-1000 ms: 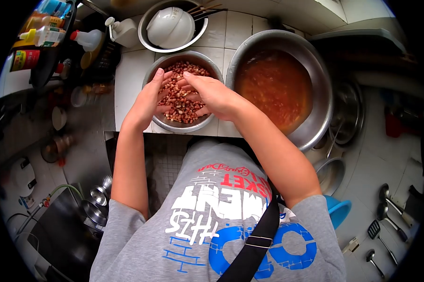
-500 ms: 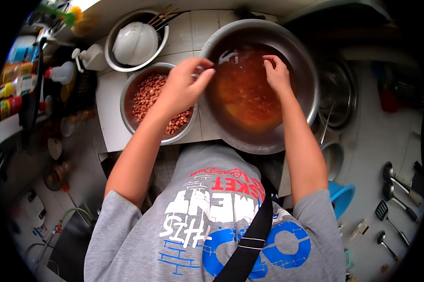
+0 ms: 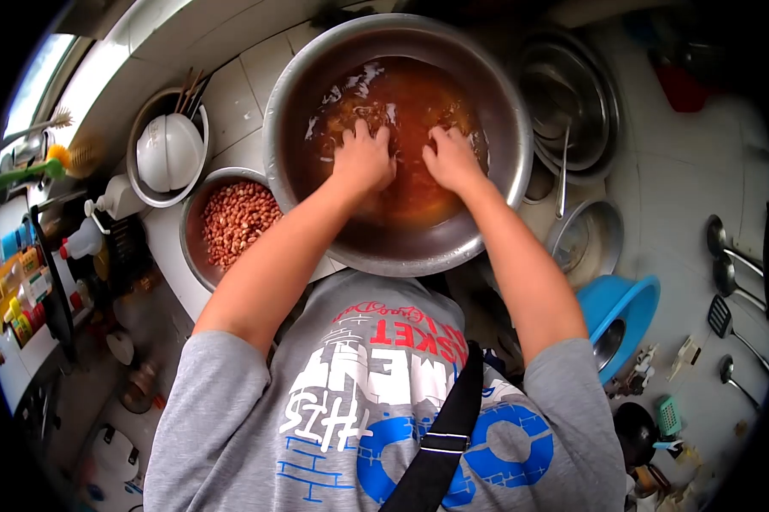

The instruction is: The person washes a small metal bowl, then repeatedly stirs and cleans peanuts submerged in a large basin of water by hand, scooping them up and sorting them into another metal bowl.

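Observation:
My left hand [image 3: 365, 160] reaches into the large metal basin [image 3: 504, 111], its fingers spread at the surface of the reddish-brown water [image 3: 406, 200]. Beside it, my right hand [image 3: 454, 160] dips its fingertips into the same water, fingers apart. Nothing shows in either hand; the fingertips are partly under the cloudy water, and what lies below cannot be made out. Left of the basin is a smaller metal bowl [image 3: 190, 243] of reddish peanuts [image 3: 235, 220].
A metal bowl [image 3: 137, 192] with white dishes [image 3: 169, 154] and chopsticks stands at the upper left. Right of the basin are stacked metal pans [image 3: 602, 119] and a blue tub [image 3: 636, 299]. Ladles and a slotted turner [image 3: 719, 316] hang further right.
Both hands have left the peanut bowl and moved right into the basin, down to the water. The view has shifted, so the basin now lies centrally before me.

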Tool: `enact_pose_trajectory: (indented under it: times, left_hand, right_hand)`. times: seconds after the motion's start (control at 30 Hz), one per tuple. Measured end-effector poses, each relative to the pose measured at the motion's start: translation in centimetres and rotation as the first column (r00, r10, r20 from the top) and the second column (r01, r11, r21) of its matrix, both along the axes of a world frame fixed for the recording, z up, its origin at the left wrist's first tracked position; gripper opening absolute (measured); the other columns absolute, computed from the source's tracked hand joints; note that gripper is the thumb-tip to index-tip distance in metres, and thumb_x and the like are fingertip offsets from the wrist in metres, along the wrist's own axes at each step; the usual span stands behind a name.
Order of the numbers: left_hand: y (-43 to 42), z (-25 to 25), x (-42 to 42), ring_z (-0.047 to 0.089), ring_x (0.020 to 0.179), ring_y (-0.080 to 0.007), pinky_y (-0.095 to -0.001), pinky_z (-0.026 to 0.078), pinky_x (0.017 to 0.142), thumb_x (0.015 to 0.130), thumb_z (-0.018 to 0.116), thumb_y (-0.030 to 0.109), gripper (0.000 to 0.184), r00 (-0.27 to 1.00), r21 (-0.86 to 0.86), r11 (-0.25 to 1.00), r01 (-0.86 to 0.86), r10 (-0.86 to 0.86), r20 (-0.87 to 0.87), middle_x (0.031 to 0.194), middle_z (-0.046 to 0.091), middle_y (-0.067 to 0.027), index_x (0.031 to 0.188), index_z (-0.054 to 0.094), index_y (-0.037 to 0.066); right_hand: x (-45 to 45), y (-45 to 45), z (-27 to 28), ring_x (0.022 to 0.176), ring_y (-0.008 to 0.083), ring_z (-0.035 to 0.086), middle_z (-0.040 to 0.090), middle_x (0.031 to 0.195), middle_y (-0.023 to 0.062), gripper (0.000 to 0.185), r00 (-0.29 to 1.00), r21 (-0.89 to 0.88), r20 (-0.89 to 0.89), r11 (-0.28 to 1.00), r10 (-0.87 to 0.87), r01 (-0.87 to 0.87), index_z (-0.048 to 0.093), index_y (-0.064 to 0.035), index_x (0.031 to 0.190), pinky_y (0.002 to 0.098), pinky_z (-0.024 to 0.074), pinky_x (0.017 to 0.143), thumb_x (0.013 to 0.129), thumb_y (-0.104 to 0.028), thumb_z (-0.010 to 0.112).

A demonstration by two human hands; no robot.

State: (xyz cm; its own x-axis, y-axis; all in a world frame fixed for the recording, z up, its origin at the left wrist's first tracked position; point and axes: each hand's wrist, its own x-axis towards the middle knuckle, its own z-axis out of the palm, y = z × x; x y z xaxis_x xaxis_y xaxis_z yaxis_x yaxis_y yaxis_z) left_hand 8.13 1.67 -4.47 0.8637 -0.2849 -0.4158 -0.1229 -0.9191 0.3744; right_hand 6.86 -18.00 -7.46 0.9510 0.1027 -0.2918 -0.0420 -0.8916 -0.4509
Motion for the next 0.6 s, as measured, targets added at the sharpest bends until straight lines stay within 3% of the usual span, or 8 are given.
enact_pose_trajectory:
  times: [0.13,0.2,0.27,0.3,0.4,0.43,0.47,0.6]
  left_hand:
    - [-1.0,-0.9,-4.2,0.055,0.107,-0.0544,-0.0544,0.048,0.097,0.084,0.063,0.023,0.045,0.997,-0.117,0.991,0.057,-0.063,-0.050,0.124,0.048,-0.0328,0.123,0.055,0.001]
    - [-1.4,-1.4,-5.7,0.057,0.110,-0.0507,-0.0537,0.048,0.097,0.085,0.061,0.023,0.045,0.990,-0.168,0.986,0.008,-0.032,-0.141,0.126,0.052,-0.0332,0.124,0.056,0.001]
    - [-1.7,-3.1,-6.4,0.058,0.114,-0.0450,-0.0534,0.047,0.097,0.086,0.059,0.025,0.045,0.953,-0.248,0.963,-0.104,0.025,-0.302,0.124,0.057,-0.0332,0.123,0.059,0.000]
    - [-1.6,-2.7,-6.0,0.064,0.109,-0.0350,-0.0473,0.051,0.092,0.090,0.057,0.028,0.043,0.944,-0.217,0.974,-0.071,-0.005,-0.330,0.115,0.065,-0.0278,0.120,0.061,-0.002]
    - [-0.8,-1.0,-5.4,0.066,0.097,-0.0275,-0.0390,0.053,0.084,0.095,0.055,0.029,0.038,0.671,-0.256,0.816,-0.518,0.202,-0.714,0.105,0.069,-0.0194,0.117,0.063,-0.001]
    - [-0.4,-0.2,-5.1,0.064,0.087,-0.0195,-0.0334,0.053,0.076,0.098,0.053,0.028,0.031,0.629,-0.321,0.721,-0.614,0.201,-0.751,0.095,0.068,-0.0108,0.111,0.065,0.002]
    - [0.5,0.6,-4.8,0.063,0.088,-0.0184,-0.0355,0.054,0.075,0.099,0.052,0.024,0.023,0.420,-0.257,0.565,-0.784,0.179,-0.890,0.094,0.066,-0.0076,0.107,0.065,0.007]
    - [2.8,3.5,-4.1,0.062,0.097,-0.0202,-0.0382,0.056,0.080,0.102,0.046,0.025,0.023,0.305,-0.300,0.234,-0.925,-0.016,-0.952,0.106,0.065,-0.0067,0.108,0.062,0.009]
  right_hand:
    - [-4.6,2.1,0.5,0.107,0.0493,0.058,0.056,0.119,0.0285,0.037,0.984,0.064,-0.139,0.990,-0.112,0.122,0.055,-0.0066,0.121,0.0538,0.0480,0.094,0.089,-0.022,0.060]
    - [-6.0,2.9,0.1,0.107,0.0494,0.058,0.060,0.111,0.0292,0.038,0.961,0.066,-0.244,0.986,-0.130,0.150,0.056,-0.0054,0.124,0.0559,0.0473,0.094,0.090,-0.022,0.056]
    - [-7.1,3.3,-0.8,0.095,0.0408,0.064,0.065,0.095,0.0247,0.030,0.938,0.154,-0.321,0.970,-0.133,0.190,0.058,-0.0013,0.115,0.0474,0.0519,0.084,0.095,-0.024,0.056]
    - [-5.9,4.2,3.5,0.089,0.0261,0.067,0.067,0.092,0.0151,0.025,0.683,0.242,-0.692,0.816,-0.235,0.525,0.061,-0.0026,0.109,0.0391,0.0544,0.074,0.099,-0.024,0.053]
    - [-6.8,2.9,0.9,0.086,0.0160,0.064,0.067,0.094,0.0080,0.021,0.458,0.332,-0.874,0.489,-0.161,0.806,0.063,-0.0056,0.109,0.0329,0.0543,0.071,0.102,-0.022,0.052]
    - [-6.5,3.1,3.6,0.089,0.0184,0.065,0.068,0.098,0.0078,0.019,0.425,0.347,-0.891,0.367,-0.157,0.863,0.063,-0.0064,0.109,0.0357,0.0555,0.076,0.102,-0.019,0.051]
    - [-6.5,3.0,4.4,0.089,0.0179,0.065,0.068,0.098,0.0074,0.018,0.446,0.401,-0.886,0.275,-0.124,0.874,0.063,-0.0061,0.108,0.0350,0.0553,0.075,0.102,-0.019,0.052]
    - [-6.7,1.7,7.5,0.095,0.0190,0.065,0.066,0.105,0.0092,0.018,0.542,0.543,-0.840,-0.016,-0.028,0.840,0.063,-0.0032,0.108,0.0362,0.0563,0.081,0.101,-0.016,0.053]
